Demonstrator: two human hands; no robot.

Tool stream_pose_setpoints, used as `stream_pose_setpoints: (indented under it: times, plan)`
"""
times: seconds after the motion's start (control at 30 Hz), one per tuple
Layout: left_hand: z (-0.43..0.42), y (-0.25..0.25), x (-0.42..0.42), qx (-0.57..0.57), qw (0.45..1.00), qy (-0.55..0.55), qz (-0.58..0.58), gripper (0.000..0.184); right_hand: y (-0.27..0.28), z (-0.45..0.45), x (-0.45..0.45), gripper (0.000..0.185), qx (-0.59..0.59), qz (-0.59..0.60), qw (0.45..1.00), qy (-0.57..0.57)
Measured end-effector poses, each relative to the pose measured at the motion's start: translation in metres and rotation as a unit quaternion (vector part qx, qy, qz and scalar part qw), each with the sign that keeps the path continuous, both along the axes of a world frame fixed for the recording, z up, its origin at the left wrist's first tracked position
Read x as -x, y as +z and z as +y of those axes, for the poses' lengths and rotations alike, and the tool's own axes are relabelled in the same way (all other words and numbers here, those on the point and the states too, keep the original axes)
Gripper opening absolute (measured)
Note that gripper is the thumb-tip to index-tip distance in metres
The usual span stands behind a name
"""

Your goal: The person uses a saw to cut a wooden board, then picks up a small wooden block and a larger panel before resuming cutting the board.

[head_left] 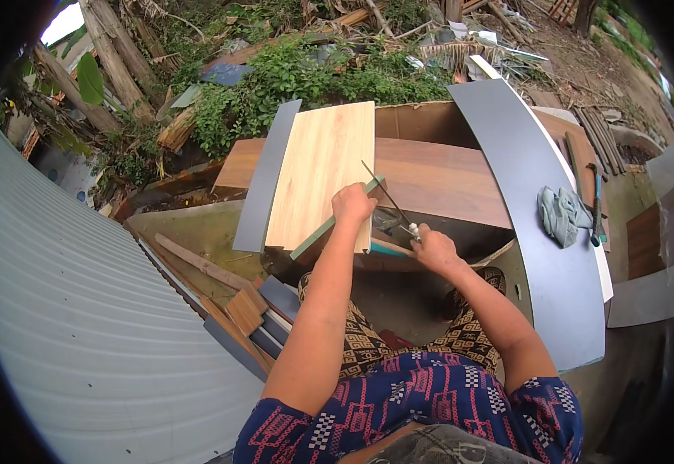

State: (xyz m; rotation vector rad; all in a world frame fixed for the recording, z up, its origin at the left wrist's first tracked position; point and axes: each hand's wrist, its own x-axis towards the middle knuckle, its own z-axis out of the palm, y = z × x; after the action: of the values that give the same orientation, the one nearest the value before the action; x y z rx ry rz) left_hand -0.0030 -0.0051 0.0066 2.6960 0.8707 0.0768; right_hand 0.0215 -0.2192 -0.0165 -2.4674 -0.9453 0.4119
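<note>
My left hand (355, 205) is closed on a narrow green strip (315, 238), which lies slantwise across a light wood-grain plank (323, 158). My right hand (434, 249) grips a long thin tool with a pale handle (414, 230); whether it is a blade or a rod I cannot tell. Its dark shaft (393, 200) points up and left, crossing the strip's upper end near the plank's right edge. Beneath the light plank lie a dark grey plank (257, 201) and a brown wood-grain plank (445, 182).
A long grey panel (538, 209) on my right bears a crumpled grey-blue cloth (560, 216) and a hammer-like tool with a blue part (598, 203). Offcuts (246, 311) are piled at lower left beside a corrugated metal sheet (97, 309). Plants (275, 97) grow beyond.
</note>
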Motion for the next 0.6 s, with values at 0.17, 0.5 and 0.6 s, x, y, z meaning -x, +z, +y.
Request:
stream_pose_setpoints:
  times: [0.17,0.5,0.6]
  plan:
    - [-0.001,0.001,0.001,-0.002,1.000,-0.001,-0.003,0.032,-0.002,-0.017,0.008,0.027,0.000,-0.002,1.000,-0.003]
    - [0.000,-0.004,0.000,-0.010,1.000,-0.006,-0.028,0.029,0.006,0.039,-0.023,0.030,-0.011,-0.003,1.000,0.006]
    - [0.002,-0.005,-0.001,-0.015,0.999,-0.011,-0.032,0.029,0.006,0.046,-0.022,0.030,-0.018,0.009,1.000,-0.003]
